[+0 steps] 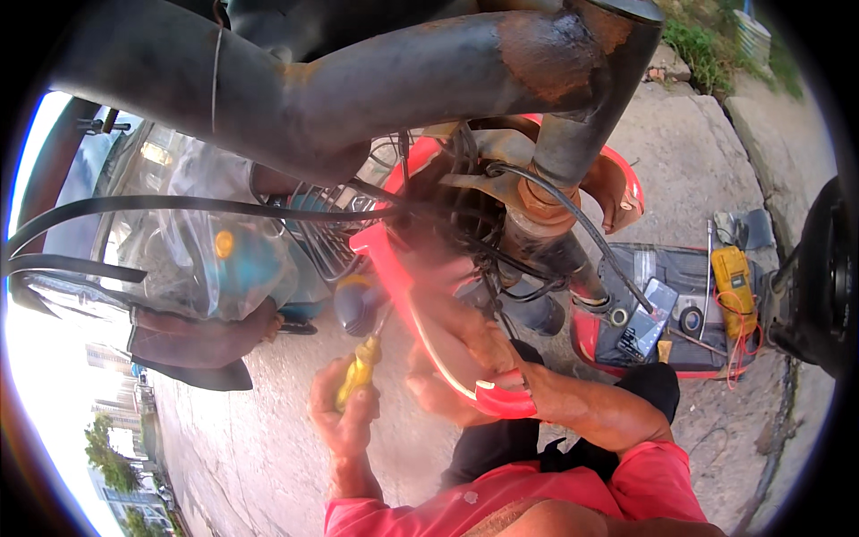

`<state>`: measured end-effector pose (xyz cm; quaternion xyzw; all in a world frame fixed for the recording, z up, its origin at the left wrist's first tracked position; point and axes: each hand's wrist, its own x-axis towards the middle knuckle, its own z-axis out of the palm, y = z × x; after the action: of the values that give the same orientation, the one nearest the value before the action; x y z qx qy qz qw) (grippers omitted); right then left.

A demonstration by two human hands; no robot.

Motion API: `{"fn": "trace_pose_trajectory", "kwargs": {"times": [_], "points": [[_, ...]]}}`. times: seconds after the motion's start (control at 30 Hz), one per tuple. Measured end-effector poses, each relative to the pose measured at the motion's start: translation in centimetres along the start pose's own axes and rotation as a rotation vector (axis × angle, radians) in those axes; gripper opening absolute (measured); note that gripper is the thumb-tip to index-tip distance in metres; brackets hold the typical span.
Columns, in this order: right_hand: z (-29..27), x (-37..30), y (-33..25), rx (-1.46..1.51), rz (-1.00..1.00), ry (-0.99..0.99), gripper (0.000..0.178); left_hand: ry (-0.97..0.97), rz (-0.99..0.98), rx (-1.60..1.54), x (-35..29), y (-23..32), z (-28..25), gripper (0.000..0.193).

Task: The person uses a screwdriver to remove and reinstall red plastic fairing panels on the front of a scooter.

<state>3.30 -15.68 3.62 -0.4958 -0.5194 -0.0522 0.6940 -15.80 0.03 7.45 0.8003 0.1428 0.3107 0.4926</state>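
1. Under the rusty frame (376, 80), at picture centre: a red panel (403, 286) with a pale inner edge, curving down to a tip near the person's lap.
2. Left hand (344, 416): closed around a yellow-handled screwdriver (358, 371), shaft pointing up toward the panel.
3. Right hand (456, 345): fingers wrapped on the panel's lower curve, holding it.
4. Black cables (501, 259): bundled behind the panel, beside the rusted steering tube (546, 215).
5. Right of the tube: an open tool case (671, 268) on the concrete, holding a phone (649, 318), a tape roll (618, 316) and a yellow meter (732, 277) with red leads.
6. Left side: another person's hand (201, 336) beneath a clear plastic cover (206, 242).
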Motion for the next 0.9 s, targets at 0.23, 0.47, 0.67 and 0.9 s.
{"fn": "trace_pose_trajectory", "kwargs": {"times": [0.23, 0.47, 0.67, 0.9], "points": [[0.0, 0.2, 0.2, 0.102, 0.117, -0.051, 0.101, 0.088, -0.148, 0.022, 0.2, 2.0, 0.5, 0.043], [-0.6, 1.3, -0.2, 0.049, 0.148, -0.129, 0.098, 0.093, -0.161, 0.033, 0.0, 2.4, 0.3, 0.043], [-1.0, 1.4, 0.2, 0.066, 0.084, -0.141, 0.094, 0.082, -0.156, 0.043, 0.1, 2.3, 0.3, 0.043], [-0.9, 0.3, 0.8, 0.072, 0.148, -0.187, 0.086, 0.056, -0.219, 0.005, 0.0, 1.6, 0.0, 0.041]]}}
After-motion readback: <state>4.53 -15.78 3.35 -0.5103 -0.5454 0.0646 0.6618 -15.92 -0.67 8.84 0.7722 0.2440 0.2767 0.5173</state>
